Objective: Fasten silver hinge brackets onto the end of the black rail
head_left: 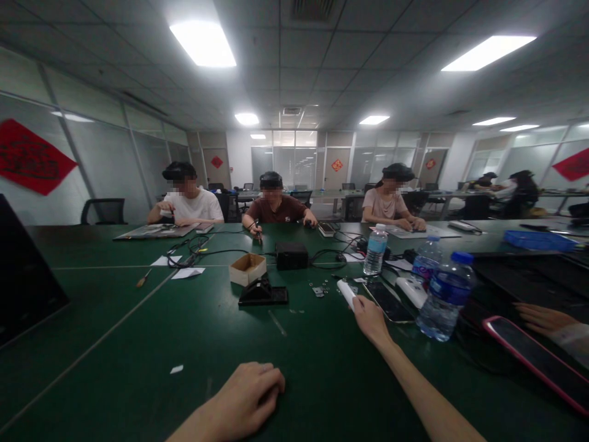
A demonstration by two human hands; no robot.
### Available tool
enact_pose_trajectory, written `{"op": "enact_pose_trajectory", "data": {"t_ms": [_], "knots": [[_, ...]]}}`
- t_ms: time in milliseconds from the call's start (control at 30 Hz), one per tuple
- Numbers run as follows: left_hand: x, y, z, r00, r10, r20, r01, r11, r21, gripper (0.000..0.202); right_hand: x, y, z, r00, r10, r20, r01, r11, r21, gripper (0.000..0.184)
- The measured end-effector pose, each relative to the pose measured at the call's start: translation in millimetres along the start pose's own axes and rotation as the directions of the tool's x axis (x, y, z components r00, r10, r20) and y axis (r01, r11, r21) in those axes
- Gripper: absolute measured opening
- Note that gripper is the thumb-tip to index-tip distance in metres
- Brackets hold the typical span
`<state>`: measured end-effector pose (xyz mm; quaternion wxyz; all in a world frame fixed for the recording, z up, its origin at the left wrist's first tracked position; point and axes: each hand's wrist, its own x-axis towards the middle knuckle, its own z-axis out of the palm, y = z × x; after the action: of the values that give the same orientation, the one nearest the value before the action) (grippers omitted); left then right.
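Note:
My right hand (369, 319) grips the near end of a slim white oblong object (346, 294), perhaps a power bank; its exact kind is unclear. Just right of this hand lies a dark-screened phone (387, 301) on the green table (138, 362). Small metal pieces (318, 291) are scattered to the left of the white object. Resting on the near part of the table, my left hand (251, 393) has its fingers curled in, and nothing shows in it. A black stand-like holder (263, 294) sits beyond it, beside an open cardboard box (247, 270).
Water bottles (445, 298) stand at right, near a pink-edged phone (529, 356) and another person's hand (547, 319). A black box (291, 255) with cables lies mid-table. A brush (143, 279) and a dark panel (27, 276) are at left. Several people sit opposite.

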<state>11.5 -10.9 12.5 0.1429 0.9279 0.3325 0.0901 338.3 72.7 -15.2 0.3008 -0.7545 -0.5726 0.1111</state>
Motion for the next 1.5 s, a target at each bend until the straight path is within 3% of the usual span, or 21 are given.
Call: {"op": "enact_pose_trajectory", "data": {"t_ms": [267, 667, 867, 1133, 1500], "knots": [[0, -5, 5.5, 1.000, 0.006, -0.002, -0.006, 1.000, -0.004, 0.020, 1, 2, 0, 1.000, 0.006, 0.007, -0.007, 0.998, 0.064, 0.042], [0, 0, -0.3, 1.000, -0.007, 0.017, 0.007, 1.000, -0.005, 0.020, -1, 0, 1, 0.999, -0.031, -0.017, 0.033, 0.996, 0.078, 0.038], [0, -3, 2.2, 1.000, -0.006, 0.006, 0.006, 1.000, -0.008, 0.020, 0, 3, 10, 0.988, -0.094, -0.123, 0.101, 0.993, 0.055, 0.037], [-1, -9, 8.0, 1.000, 0.013, -0.013, -0.013, 1.000, -0.014, 0.019, 0, 7, 20, 0.972, -0.180, -0.149, 0.185, 0.983, 0.018, 0.036], [0, -4, 2.8, 1.000, 0.013, -0.015, -0.013, 1.000, -0.020, 0.019, -2, 6, 16, 0.950, -0.264, -0.164, 0.268, 0.963, 0.003, 0.041]]}}
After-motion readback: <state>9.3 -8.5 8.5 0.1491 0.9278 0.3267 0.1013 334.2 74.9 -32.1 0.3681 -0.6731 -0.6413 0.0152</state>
